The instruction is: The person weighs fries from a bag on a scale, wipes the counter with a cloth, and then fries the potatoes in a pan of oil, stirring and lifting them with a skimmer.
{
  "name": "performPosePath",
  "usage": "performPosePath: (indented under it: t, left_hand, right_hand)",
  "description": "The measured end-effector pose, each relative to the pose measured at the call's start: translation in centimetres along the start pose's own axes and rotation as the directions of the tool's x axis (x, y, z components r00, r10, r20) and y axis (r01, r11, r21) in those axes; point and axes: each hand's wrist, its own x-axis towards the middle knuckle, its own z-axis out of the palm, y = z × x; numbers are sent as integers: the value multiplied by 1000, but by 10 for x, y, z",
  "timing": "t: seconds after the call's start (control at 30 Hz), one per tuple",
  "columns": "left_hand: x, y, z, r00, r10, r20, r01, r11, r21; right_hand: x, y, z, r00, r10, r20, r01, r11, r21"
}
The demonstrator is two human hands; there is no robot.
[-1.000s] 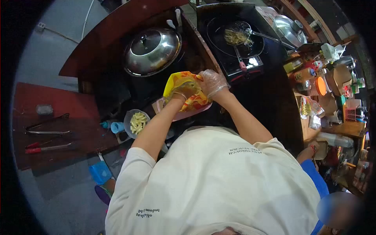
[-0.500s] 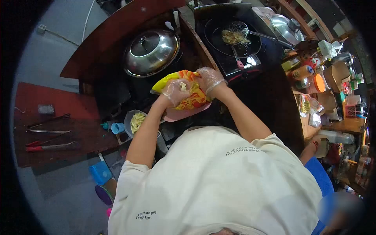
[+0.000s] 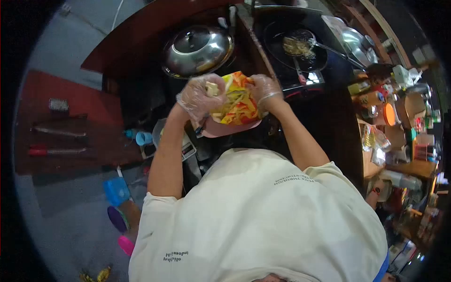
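Note:
My left hand [image 3: 202, 96], in a clear plastic glove, is closed around a few pale cut fries [image 3: 213, 89] at the left side of a yellow and orange bag [image 3: 242, 113]. More fries show in the bag's open mouth. My right hand [image 3: 265, 91], gloved too, grips the bag's upper right edge. Beneath the bag is a pink tray or container [image 3: 230, 129], partly hidden. Behind my left forearm a pale bowl [image 3: 159, 128] shows only at its rim, next to what looks like a kitchen scale [image 3: 189, 149].
A lidded wok [image 3: 199, 51] stands beyond my hands. At the back right, food fries in a pan of oil [image 3: 297, 46] with a strainer in it. Tongs [image 3: 58, 151] lie on the red-brown board at left. Bottles and jars crowd the right shelf, near another person's hand [image 3: 377, 188].
The view has shifted, so the surroundings sit farther right. My left hand has drawn to the bag's left side with fries in it, and the bag's mouth shows wider. My right hand keeps its grip.

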Motion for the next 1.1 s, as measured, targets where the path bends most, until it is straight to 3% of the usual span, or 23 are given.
performPosePath:
  t: [0.03, 0.07, 0.1, 0.17, 0.27, 0.3, 0.37, 0.47, 0.57, 0.6, 0.77, 0.83, 0.87, 0.97, 1.03, 1.1]
  left_hand:
    - [-13, 9, -15, 997, 35, -68, -34, 999, 25]
    - [-27, 15, -30, 994, -56, -94, 63, 995, 77]
    - [-42, 7, -44, 976, 128, -174, -78, 960, 268]
    - [-75, -9, -74, 977, 2, -215, 88, 909, 408]
    - [-122, -100, -102, 901, -314, -301, 410, 844, 346]
    - [-131, -123, -104, 895, -319, -310, 418, 843, 339]
    - [-145, -162, -103, 876, -377, -303, 482, 637, 601]
    - [-157, -253, -99, 862, -433, -265, 491, 579, 650]
    - [-153, -255, -84, 820, -472, -324, 548, 482, 684]
    - [-153, -257, -82, 745, -560, -362, 638, 439, 633]
    - [-166, -289, -88, 680, -582, -447, 725, 439, 531]
    - [-172, -294, -94, 693, -564, -449, 716, 472, 514]
    - [-175, -294, -94, 655, -554, -514, 755, 502, 421]
    - [-176, -284, -96, 609, -546, -575, 790, 488, 372]
    - [-182, -291, -95, 595, -512, -620, 787, 529, 318]
    - [-181, -305, -99, 639, -407, -653, 746, 537, 395]
  right_hand:
    - [2, 7, 8, 996, -66, -63, 68, 997, 31]
    - [3, 15, 14, 999, -30, -29, 32, 999, 43]
    - [4, 10, 10, 1000, 6, 8, -6, 999, 54]
    - [1, -1, 4, 999, 32, 5, -33, 998, 58]
    - [5, 12, 14, 999, -31, -12, 31, 999, -27]
    - [5, 13, 15, 999, -31, -38, 29, 998, -55]
    - [5, 13, 16, 1000, -12, -7, 11, 999, -40]
    - [8, 13, 20, 999, 29, -15, -30, 999, -43]
    - [10, 24, 29, 999, -2, -43, 3, 999, 41]
    - [10, 21, 25, 997, -33, -65, 31, 999, -34]
    - [12, 26, 29, 998, -29, -53, 28, 999, -20]
    - [11, 16, 26, 996, -52, -77, 53, 999, 8]
    - [7, 5, 19, 999, 37, -12, -37, 998, 47]
    - [8, 20, 27, 998, -40, -38, 45, 992, 122]
    - [10, 12, 27, 997, -47, -63, 50, 998, 45]
    - [5, 1, 18, 991, -81, -102, 76, 995, -58]
